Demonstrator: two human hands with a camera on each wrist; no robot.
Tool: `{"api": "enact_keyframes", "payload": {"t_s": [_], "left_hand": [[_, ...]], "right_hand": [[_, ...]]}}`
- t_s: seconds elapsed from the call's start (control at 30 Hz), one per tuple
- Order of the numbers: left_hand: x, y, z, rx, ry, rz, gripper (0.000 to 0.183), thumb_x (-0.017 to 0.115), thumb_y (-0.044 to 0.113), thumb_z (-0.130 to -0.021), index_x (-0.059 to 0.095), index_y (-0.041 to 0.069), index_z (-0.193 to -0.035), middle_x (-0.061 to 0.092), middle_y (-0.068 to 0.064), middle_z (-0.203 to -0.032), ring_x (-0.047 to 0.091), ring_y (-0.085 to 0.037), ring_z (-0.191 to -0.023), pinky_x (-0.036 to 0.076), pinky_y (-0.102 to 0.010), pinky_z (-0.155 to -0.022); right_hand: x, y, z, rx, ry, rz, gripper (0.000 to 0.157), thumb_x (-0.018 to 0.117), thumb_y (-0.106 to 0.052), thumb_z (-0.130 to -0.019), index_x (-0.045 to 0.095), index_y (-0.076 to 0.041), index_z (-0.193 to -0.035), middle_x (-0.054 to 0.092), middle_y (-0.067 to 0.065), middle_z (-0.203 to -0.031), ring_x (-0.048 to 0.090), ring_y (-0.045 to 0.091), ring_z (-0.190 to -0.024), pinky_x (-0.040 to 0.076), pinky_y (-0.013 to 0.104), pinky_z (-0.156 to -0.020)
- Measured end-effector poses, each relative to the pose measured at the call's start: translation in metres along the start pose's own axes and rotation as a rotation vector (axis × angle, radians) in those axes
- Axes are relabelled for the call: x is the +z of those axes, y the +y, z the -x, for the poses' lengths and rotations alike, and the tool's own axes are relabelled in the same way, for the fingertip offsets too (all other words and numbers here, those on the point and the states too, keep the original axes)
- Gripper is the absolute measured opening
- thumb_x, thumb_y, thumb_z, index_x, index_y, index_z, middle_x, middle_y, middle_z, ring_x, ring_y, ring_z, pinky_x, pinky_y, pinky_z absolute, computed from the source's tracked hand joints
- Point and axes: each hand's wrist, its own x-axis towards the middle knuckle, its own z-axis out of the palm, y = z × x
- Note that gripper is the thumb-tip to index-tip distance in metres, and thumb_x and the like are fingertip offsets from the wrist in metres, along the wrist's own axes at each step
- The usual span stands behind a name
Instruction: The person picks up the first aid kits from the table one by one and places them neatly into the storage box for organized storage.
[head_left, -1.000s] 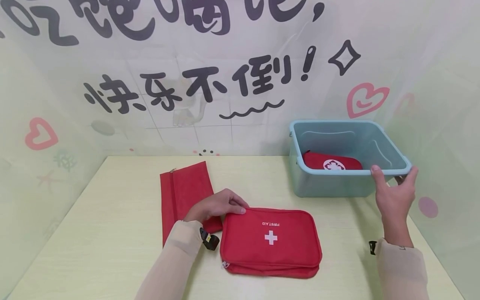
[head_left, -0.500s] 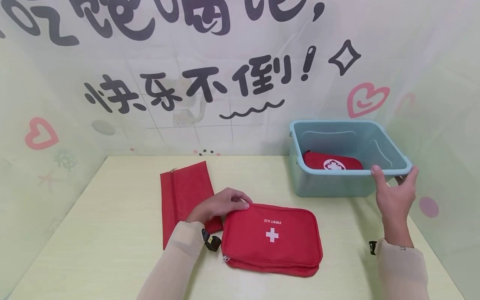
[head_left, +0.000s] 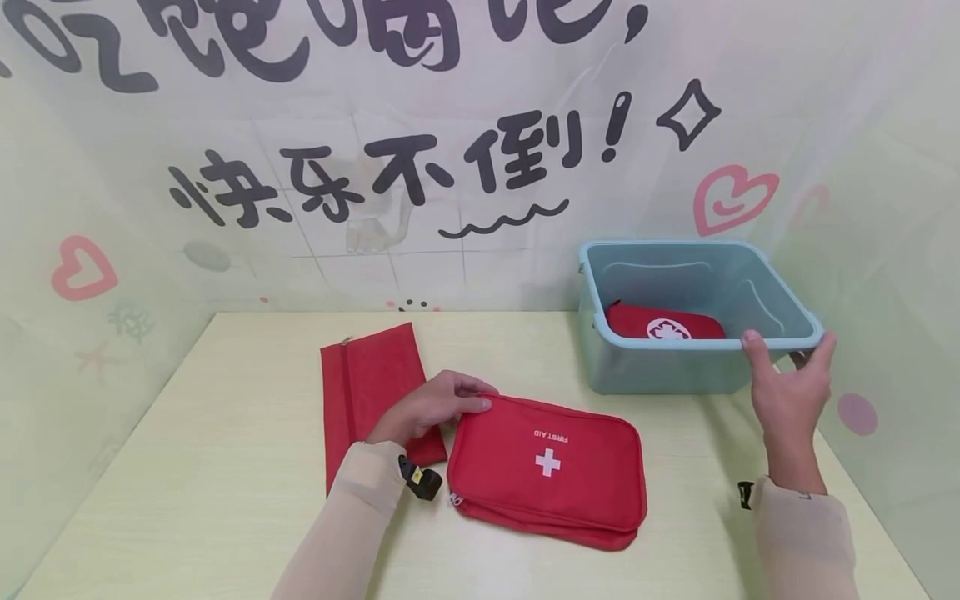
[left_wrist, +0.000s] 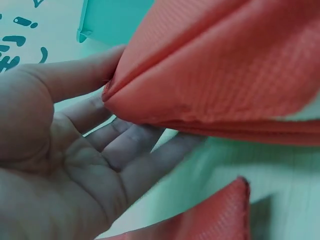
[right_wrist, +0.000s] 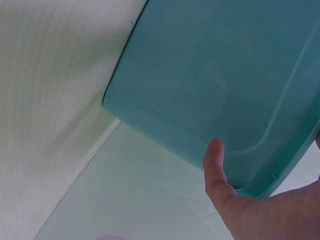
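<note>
Head view: big red first aid bag (head_left: 566, 492) at about 5 o'clock, on or just over the desk (head_left: 225, 533), with one corner, at its 11 o'clock, pinched by the fingers of the left hand (head_left: 435, 402). Could slip out and flop down, because of so small a hold on soft, floppy cloth. Could bump or drag the flat red pouch (head_left: 384, 379) too, partly hidden by that hand, at 10 o'clock from the bag. Maybe a snag as well, with metal zip pulls (head_left: 455, 500) so near the black wrist gadget (head_left: 422, 480). Between 1 and 2 o'clock from the bag, blue bin (head_left: 667, 371), gripped at its 4 o'clock rim corner by the fingers of the right hand (head_left: 791, 396). Could tip or slide from a hard pull there, and jiggle the small red case (head_left: 630, 322) inside.

About the bag: bright red, soft, a bit puffy, with round corners. On top, a white cross (head_left: 548, 462) and the white words FIRST AID (head_left: 551, 435), upside down. Left wrist view: held corner likely lifted; cannot tell about the far side.
</note>
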Motion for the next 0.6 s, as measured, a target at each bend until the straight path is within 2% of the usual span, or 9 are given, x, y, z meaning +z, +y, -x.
{"api": "enact_keyframes", "payload": {"t_s": [0.23,0.6], "left_hand": [[-0.0006,0.0004,0.0005,0.024,0.005,-0.005,0.033,0.065,0.015,-0.096,0.066,0.002,-0.127,0.070,-0.009,-0.105,0.068,-0.021,-0.089,0.057,-0.033,-0.082],[-0.0050,0.0005,0.0018,0.086,-0.032,0.028,0.033,0.059,0.010,-0.099,0.063,-0.001,-0.130,0.071,-0.011,-0.105,0.069,-0.021,-0.089,0.058,-0.034,-0.083]], "right_hand": [[0.0009,0.0001,-0.0002,0.002,-0.003,-0.002,0.071,0.069,-0.040,-0.091,0.029,-0.032,-0.149,0.037,-0.002,-0.154,0.030,0.019,-0.145,0.027,0.047,-0.117],[-0.0006,0.0003,0.0006,0.004,-0.003,-0.005,0.071,0.068,-0.040,-0.092,0.028,-0.033,-0.150,0.037,-0.002,-0.154,0.030,0.019,-0.145,0.026,0.047,-0.118]]}}
